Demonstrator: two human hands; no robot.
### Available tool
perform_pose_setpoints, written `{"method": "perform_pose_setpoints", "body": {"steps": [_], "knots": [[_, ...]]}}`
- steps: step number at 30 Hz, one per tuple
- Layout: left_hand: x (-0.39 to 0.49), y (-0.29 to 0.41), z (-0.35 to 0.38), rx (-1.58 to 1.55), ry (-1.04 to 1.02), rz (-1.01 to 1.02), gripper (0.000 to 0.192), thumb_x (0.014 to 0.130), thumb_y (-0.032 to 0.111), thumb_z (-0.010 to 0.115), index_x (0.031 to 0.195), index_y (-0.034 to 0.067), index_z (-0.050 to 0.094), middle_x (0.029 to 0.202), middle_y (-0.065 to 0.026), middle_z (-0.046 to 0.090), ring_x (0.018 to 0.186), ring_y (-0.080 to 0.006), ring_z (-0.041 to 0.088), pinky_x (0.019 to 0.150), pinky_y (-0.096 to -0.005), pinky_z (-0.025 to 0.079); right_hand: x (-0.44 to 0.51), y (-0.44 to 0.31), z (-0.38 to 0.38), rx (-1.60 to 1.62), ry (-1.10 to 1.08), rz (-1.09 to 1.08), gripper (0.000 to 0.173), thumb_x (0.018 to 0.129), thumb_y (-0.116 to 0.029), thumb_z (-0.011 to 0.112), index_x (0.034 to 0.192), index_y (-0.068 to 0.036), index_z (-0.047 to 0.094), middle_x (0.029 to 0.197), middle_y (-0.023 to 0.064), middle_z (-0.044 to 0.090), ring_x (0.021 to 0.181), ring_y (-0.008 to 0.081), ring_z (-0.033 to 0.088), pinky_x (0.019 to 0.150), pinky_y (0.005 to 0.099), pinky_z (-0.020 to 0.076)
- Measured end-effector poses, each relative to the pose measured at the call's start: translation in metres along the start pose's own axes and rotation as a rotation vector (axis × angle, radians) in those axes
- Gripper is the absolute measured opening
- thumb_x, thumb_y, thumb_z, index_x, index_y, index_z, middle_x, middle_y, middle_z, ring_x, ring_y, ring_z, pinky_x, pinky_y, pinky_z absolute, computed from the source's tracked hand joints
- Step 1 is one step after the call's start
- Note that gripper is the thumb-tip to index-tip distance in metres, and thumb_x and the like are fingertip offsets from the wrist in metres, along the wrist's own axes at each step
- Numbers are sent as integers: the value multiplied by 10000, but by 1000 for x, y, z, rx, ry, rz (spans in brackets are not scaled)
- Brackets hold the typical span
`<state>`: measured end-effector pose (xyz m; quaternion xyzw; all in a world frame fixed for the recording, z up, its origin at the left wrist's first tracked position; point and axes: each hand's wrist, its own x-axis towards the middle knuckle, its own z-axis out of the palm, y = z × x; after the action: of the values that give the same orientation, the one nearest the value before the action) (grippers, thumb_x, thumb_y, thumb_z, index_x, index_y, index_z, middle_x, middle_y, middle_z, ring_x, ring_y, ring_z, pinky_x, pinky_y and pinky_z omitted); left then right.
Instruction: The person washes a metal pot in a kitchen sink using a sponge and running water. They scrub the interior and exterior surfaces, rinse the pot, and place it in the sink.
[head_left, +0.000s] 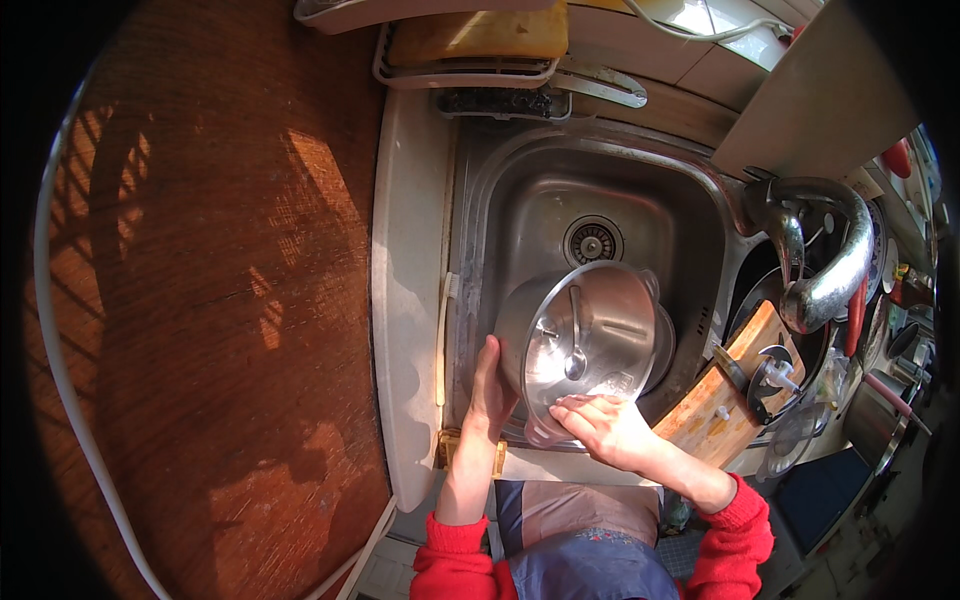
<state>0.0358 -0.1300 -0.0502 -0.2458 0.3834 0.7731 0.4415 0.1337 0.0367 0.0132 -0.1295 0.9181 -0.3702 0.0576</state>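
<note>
A metal bowl (510, 319) is tilted over the sink, with clear tabs on its rim. Inside it lies a metal spoon (575, 337). My left hand (491, 390) holds the bowl's left side from outside, thumb pointing up the wall. At the near rim, my right hand (596, 424) has its fingers bent over into the bowl; whether they pinch anything small is hidden. Behind the bowl, the edge of another round vessel (664, 349) shows in the stainless steel sink (517, 202). The drain strainer (592, 238) is visible beyond.
The faucet (825, 292) arches at the right. Below it, a wooden cutting board (694, 416) leans over the sink's edge, bearing a chopper blade (772, 379). A toothbrush (444, 337) lies along the left edge. A brown wooden surface (225, 300) stretches left; a sponge (480, 34) sits at the back.
</note>
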Motion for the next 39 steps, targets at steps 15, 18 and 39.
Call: {"method": "perform_pose_setpoints", "body": {"steps": [15,18,39], "knots": [[1,-5,-13,-106,-109,-45,627,880,574,364,1218,60,487,1175,-85,539,1060,-214,506,944,-356,373,29,-21,5,333,71,113,576,796,-273,613,1271,-17,410,1124,166,545,900,279,597,717,352,510],[-1,-1,-9,-191,-255,-50,607,891,554,356,1243,72,468,1239,-78,496,1119,-218,460,978,-370,338,35,-21,8,261,135,116,583,799,-259,612,1283,-20,391,1117,147,544,894,275,586,705,351,508],[14,-23,3,-301,-180,-116,585,915,527,311,1210,48,470,1169,-79,535,1078,-192,507,933,-331,393,44,17,44,385,301,646,750,565,-127,710,1207,40,359,1206,210,387,1073,370,471,864,385,454]]}}
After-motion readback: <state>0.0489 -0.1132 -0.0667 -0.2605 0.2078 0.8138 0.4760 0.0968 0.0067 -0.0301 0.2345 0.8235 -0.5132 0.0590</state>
